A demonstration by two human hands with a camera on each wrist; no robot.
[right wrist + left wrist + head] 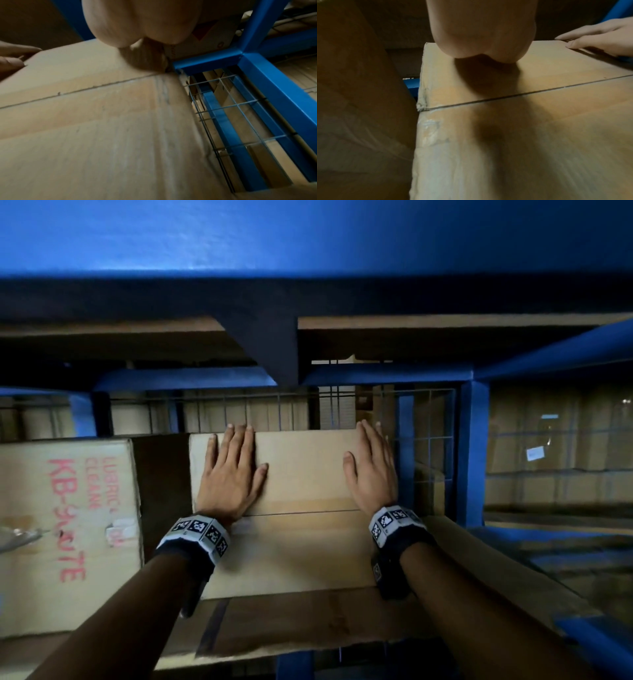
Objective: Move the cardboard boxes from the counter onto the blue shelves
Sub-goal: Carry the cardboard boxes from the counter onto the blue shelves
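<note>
A plain cardboard box (301,474) with a seam across its top sits on the blue shelf (474,453), on top of a wider cardboard box (308,625). My left hand (231,467) lies flat on the box's top near its left edge, fingers straight. My right hand (373,467) lies flat along the right edge, fingers straight and reaching the far edge. In the left wrist view the palm heel (481,33) presses the box top (539,108). In the right wrist view the hand (142,33) rests at the box's (94,121) right edge.
A box with red lettering (65,529) stands to the left, with a dark gap between it and the plain box. Wire mesh (424,426) backs the shelf bay. A blue upright (267,94) and more cartons (555,446) lie to the right. A shelf board (308,244) hangs low overhead.
</note>
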